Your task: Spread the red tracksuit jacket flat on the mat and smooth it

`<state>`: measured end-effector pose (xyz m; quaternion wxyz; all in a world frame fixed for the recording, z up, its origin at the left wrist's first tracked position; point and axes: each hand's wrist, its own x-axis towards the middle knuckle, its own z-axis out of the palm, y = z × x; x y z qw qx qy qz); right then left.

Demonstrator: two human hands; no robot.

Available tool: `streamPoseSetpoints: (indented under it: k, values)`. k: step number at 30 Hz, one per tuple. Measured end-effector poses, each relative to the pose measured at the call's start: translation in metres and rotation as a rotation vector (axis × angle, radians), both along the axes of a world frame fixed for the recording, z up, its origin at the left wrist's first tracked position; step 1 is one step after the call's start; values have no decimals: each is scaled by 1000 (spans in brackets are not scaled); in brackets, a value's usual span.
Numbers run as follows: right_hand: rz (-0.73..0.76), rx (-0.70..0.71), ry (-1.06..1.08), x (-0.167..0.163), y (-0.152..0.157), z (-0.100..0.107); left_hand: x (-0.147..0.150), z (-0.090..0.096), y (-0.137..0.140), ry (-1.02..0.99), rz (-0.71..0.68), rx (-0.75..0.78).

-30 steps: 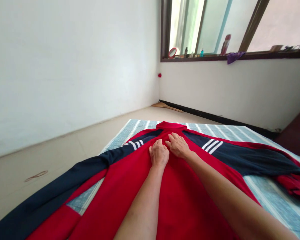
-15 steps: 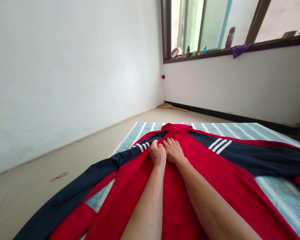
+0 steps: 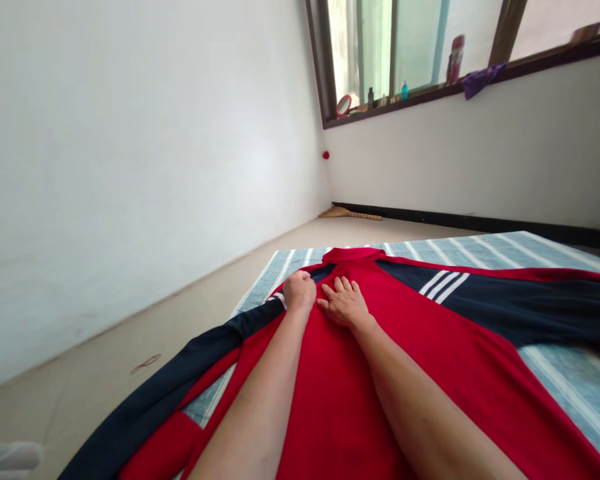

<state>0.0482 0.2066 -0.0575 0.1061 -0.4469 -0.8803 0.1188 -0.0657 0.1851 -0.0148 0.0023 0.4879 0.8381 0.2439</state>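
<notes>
A red jacket (image 3: 340, 400) with navy sleeves and white stripes lies spread out, its collar (image 3: 354, 255) at the far end. My left hand (image 3: 300, 291) is closed in a fist on the cloth by the left shoulder, partly covering that sleeve's stripes. Its fingertips are hidden, though they appear curled onto the jacket's fabric. Just right of it, my right hand (image 3: 345, 303) rests palm down on the upper middle of the jacket, fingers spread. The right sleeve (image 3: 520, 307) stretches out sideways, while the left sleeve (image 3: 170, 380) slants toward me over the edge.
Beneath the jacket is a blue-and-white striped sheet (image 3: 575, 393). A brown loop (image 3: 145, 363) lies on the pale floor at left, and a broom-like object (image 3: 353, 213) in the corner. A windowsill (image 3: 420, 93) holds bottles, a round mirror (image 3: 344, 105) and a purple cloth (image 3: 481, 81).
My left hand has slid left across the jacket, away from my right hand, toward the left shoulder. The right hand stays nearly in place with its fingers more spread. The view has tilted slightly.
</notes>
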Motion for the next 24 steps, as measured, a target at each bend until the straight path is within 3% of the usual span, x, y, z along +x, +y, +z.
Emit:
streamPoseSetpoints:
  k: [4,12,17,20,24]
  values:
    - [-5,-5,14,-1,1,-2,-27,15,6,123,14,-110]
    - [-8,-11,9,-1,3,-3,-69,3,24,169,-88,-306]
    - [-6,-13,5,-1,3,-3,-66,16,27,255,-130,-382]
    - [-5,-15,0,-1,3,-2,-57,26,28,374,-152,-341]
    - [-8,-28,-11,-1,3,-2,-53,21,25,485,-184,-321]
